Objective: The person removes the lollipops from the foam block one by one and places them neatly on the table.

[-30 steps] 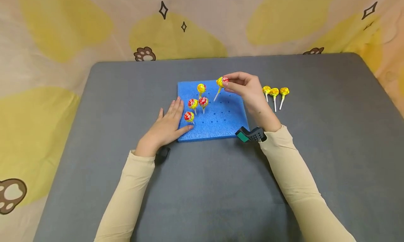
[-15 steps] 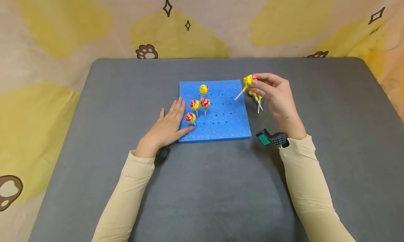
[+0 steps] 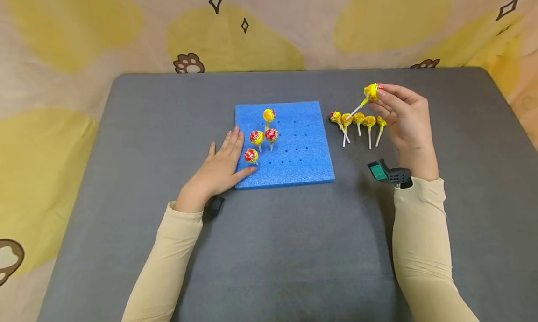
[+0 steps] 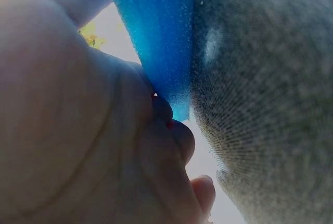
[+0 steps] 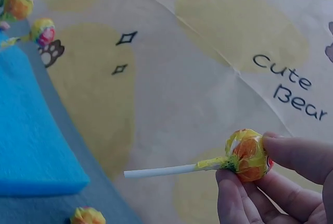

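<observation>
A lollipop [image 3: 371, 92] in a yellow and red wrapper is pinched by its head between the thumb and fingers of my right hand [image 3: 405, 114]. Its white stick points down and left, above the loose lollipops [image 3: 358, 119] on the table. In the right wrist view the lollipop's candy head [image 5: 248, 153] shows large at the fingertips. My left hand [image 3: 220, 168] rests with fingers outstretched along the left edge of the blue foam board [image 3: 307, 168], its thumb over the near corner. Several lollipops [image 3: 271, 135] stand upright in the board's left part. The left wrist view shows the palm beside the foam edge [image 4: 161, 36].
Small holes run in rows across the board's middle and right. The loose lollipops lie in a row to its right, sticks toward me. All of this is on a grey table [image 3: 277, 256], with a patterned cloth [image 3: 319, 28] hanging behind its far edge.
My right hand has carried the lollipop from above the board to the right, over the loose lollipops, uncovering more of them. My left hand has stayed at the board's edge.
</observation>
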`<action>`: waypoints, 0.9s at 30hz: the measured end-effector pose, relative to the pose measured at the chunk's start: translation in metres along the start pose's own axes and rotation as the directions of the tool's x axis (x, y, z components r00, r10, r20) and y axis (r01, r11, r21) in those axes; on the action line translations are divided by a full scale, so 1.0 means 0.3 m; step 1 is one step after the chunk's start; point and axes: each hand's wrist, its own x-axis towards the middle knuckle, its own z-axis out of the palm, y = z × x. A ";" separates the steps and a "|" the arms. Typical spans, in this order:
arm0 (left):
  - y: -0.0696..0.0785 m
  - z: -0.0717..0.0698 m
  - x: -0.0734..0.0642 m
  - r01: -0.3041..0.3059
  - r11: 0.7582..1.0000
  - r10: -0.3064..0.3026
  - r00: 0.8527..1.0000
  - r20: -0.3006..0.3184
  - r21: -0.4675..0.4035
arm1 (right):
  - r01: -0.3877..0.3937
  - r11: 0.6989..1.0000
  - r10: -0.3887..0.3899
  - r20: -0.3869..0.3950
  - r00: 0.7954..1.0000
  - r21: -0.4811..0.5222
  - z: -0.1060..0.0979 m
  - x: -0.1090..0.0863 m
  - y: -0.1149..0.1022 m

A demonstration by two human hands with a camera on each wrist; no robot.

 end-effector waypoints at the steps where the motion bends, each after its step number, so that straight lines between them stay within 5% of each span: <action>1: 0.000 0.000 -0.001 -0.002 1.000 0.002 1.000 0.002 0.001 | -0.001 1.000 0.001 -0.008 1.000 0.009 -0.009 0.002 -0.003; 14: -0.002 0.001 0.003 0.000 1.000 0.000 1.000 0.016 0.005 | -0.064 0.994 0.075 -0.136 0.988 0.084 -0.154 0.034 0.000; 19: -0.002 0.006 0.004 0.001 1.000 -0.001 1.000 0.018 0.007 | -0.081 0.975 0.114 -0.153 0.982 0.208 -0.227 0.034 0.001; 27: -0.004 0.005 0.003 -0.009 1.000 0.009 1.000 0.000 0.005 | -0.180 0.939 0.249 -0.215 0.944 0.293 -0.341 0.039 0.022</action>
